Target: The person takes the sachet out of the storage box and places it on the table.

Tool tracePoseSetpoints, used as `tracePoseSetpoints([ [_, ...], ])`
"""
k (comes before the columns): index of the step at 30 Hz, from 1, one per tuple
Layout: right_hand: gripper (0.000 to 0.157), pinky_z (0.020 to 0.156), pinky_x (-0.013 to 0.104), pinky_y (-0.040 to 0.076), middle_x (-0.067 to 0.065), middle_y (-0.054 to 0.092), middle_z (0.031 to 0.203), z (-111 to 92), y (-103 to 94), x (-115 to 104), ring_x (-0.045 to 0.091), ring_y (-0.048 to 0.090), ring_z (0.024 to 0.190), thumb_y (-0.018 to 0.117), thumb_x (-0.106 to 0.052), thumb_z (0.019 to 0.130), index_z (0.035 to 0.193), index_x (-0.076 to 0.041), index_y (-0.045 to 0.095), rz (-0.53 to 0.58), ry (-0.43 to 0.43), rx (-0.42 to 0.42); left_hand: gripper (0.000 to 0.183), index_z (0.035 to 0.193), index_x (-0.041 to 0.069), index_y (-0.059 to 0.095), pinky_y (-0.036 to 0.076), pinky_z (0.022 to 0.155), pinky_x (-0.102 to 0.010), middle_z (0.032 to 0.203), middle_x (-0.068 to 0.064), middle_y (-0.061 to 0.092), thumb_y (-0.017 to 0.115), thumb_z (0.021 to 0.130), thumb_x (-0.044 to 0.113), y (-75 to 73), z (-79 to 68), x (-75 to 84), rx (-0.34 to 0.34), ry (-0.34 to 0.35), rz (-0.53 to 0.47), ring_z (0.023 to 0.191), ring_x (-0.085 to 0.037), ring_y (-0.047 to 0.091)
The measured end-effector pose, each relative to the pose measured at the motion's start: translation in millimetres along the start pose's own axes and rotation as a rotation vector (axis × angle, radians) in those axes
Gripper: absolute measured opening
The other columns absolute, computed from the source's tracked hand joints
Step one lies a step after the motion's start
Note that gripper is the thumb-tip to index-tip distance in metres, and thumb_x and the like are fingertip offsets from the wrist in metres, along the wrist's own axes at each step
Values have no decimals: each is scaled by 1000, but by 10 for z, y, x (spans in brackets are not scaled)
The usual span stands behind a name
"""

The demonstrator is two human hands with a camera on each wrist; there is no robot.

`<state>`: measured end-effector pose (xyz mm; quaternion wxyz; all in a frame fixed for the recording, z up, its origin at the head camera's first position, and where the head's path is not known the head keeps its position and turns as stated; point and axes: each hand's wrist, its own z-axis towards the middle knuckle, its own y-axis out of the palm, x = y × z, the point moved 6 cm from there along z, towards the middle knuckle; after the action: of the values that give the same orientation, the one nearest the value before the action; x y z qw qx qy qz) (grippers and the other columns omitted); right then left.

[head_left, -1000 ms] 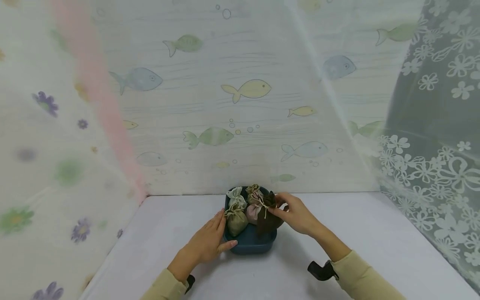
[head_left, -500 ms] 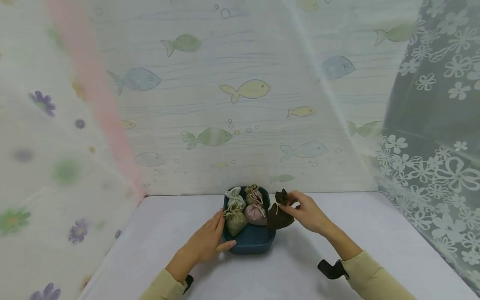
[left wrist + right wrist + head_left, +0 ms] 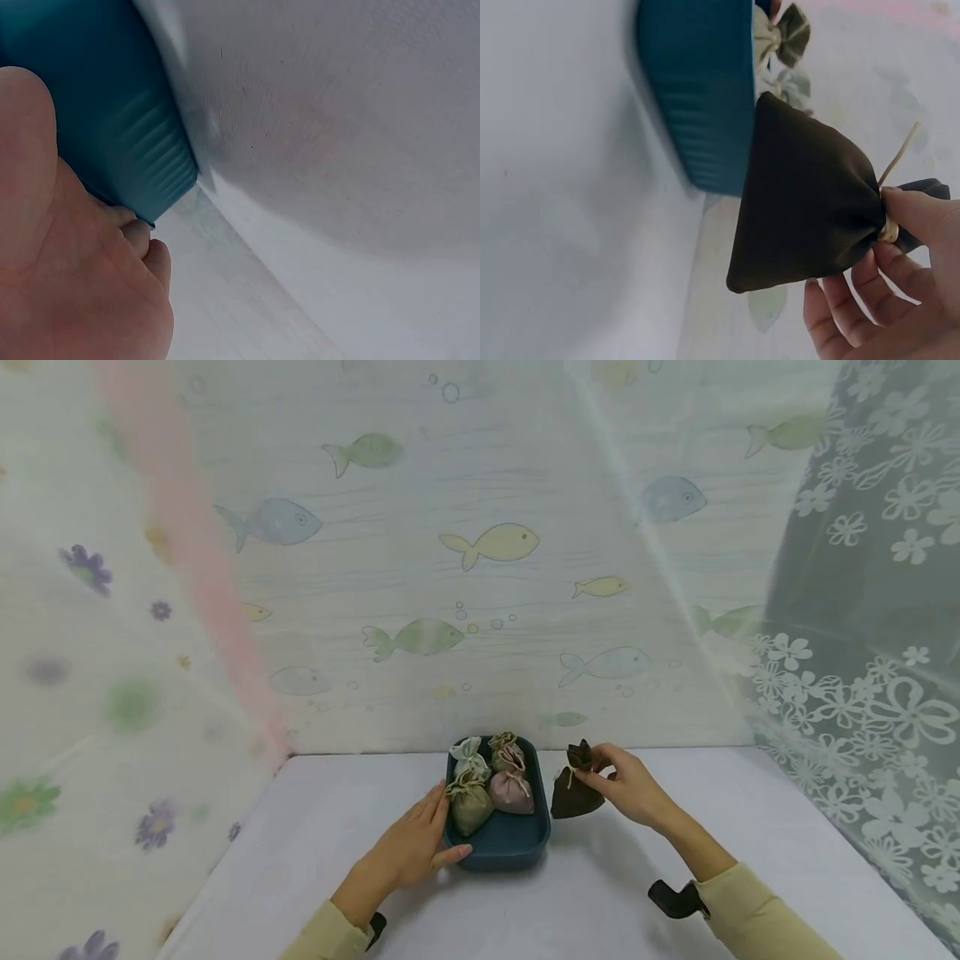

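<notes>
Just right of the blue bin (image 3: 501,862), the right hand (image 3: 632,787) pinches the brown pouch (image 3: 576,798) by its tied neck, the bin's wall standing between it and the pink pouch (image 3: 513,794); inside the bin also sit an olive pouch (image 3: 472,812), a pale pouch (image 3: 468,750) and a patterned pouch (image 3: 507,754), while at its left side the left hand (image 3: 408,842) rests with straight fingers, thumb spread; behind the bin hangs a fish-printed curtain (image 3: 480,468)

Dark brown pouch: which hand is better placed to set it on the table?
Likely the right hand: it pinches the dark brown pouch by its tied neck, over the white table, right of the blue bin. The left hand rests on the bin's opposite side.
</notes>
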<state>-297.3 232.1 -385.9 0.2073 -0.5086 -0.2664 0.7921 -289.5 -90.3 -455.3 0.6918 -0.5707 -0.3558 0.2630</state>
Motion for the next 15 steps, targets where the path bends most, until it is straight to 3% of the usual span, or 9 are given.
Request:
tracePoseSetpoints([
  [8, 23, 78, 34, 53, 7, 67, 103, 28, -39, 128, 24, 60, 99, 70, -18, 99, 114, 0, 65, -34, 19, 19, 102, 155, -14, 27, 27, 121, -57, 167, -28, 14, 38, 101, 71, 22, -14, -27, 14, 7, -25, 154, -41, 20],
  [15, 25, 79, 38, 53, 9, 67, 105, 53, -100, 279, 26, 60, 100, 69, -19, 100, 115, 1, 65, -59, 32, 22, 104, 158, -11, 23, 26, 123, -53, 169, -25, 11, 32, 99, 75, 51, 10, -47, 11, 7, 19, 155, -38, 17],
])
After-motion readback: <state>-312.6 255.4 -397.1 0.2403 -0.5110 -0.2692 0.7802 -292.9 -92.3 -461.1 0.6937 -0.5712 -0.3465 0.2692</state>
